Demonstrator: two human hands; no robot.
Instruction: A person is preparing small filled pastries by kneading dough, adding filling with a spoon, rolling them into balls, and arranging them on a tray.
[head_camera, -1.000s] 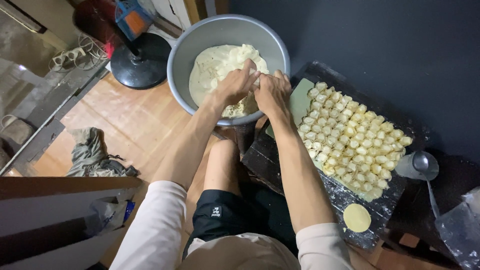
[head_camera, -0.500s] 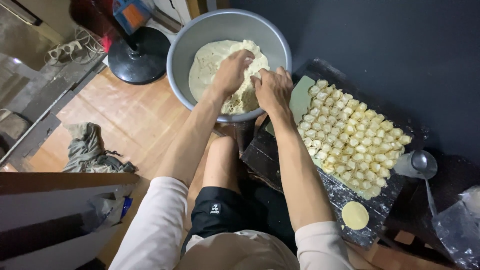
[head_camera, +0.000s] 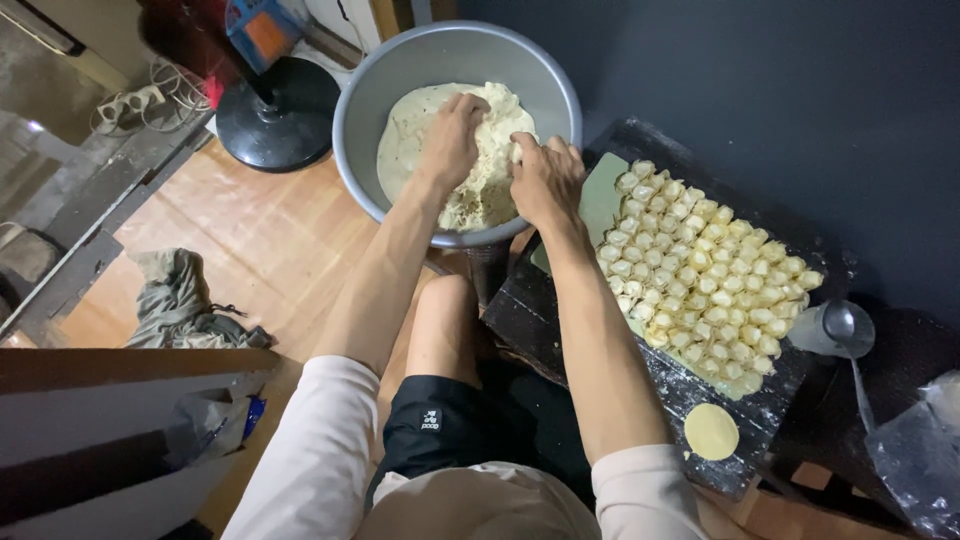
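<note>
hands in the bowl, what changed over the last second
The left hand pushed further across the filling toward the far side of the grey bowl. The right hand stayed near the bowl's right rim, fingers at the mixture's edge. Whether either hand grips any filling cannot be told. The rows of folded dumplings, the single round wrapper and the black board stayed as they were.

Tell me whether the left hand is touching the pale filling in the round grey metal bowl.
Touching. The head view shows the left hand with fingers dug into the pale filling inside the bowl.
</note>
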